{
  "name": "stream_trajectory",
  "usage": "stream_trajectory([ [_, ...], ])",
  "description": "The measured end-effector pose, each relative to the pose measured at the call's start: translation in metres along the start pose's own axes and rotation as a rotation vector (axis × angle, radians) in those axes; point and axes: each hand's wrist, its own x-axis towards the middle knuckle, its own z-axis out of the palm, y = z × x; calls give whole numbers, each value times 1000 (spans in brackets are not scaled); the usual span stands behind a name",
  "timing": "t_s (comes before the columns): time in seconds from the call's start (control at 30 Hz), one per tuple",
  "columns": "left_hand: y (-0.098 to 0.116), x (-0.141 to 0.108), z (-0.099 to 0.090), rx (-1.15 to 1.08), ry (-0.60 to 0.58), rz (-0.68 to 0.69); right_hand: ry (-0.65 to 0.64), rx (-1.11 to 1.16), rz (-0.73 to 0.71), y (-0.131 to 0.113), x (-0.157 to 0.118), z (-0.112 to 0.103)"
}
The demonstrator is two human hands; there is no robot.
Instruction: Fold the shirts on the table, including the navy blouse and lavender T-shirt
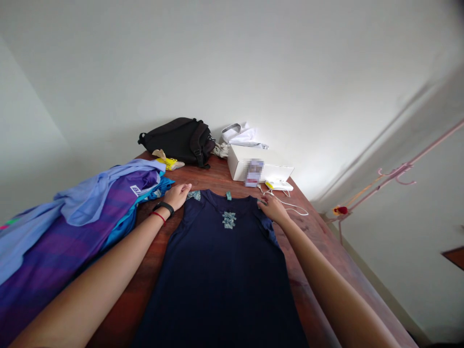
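Navy and flat, the top (pixel 226 270) stretches lengthwise from my grip back toward me, one shoulder at my left hand (pixel 176 196), the other at my right hand (pixel 272 208), neither nearer (whether either pinches cloth, I cannot tell).

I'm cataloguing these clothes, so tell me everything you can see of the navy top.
The navy top looks like soft, plain fabric, with a pale patterned trim below the neckline and similar cloth at its left-hand shoulder. A small teal label shows inside the neck. It lies spread on the table, neck end away; its hem is out of view. The left hand and right hand are at its shoulders.
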Motion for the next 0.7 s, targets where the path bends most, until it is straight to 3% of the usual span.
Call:
stream_trajectory([
  [0.2, 3, -3, -4, -46, -23, -13, 102, 86, -85, 5, -75, 1],
  [0.37, 8, -10, -13, -99, -78, 5, -14, 292, -249, 16, -166, -16],
  [0.47, 12, -24, -22, -115, -133, 49, -23, 431, -238, 16, -223, -31],
  [0.57, 16, -56, -38, -84, -230, 110, -49, 604, -127, 15, -272, -38],
  [0.7, 16, -133, -70, 29, -357, 180, -62, 578, -64, 19, -314, -35],
])
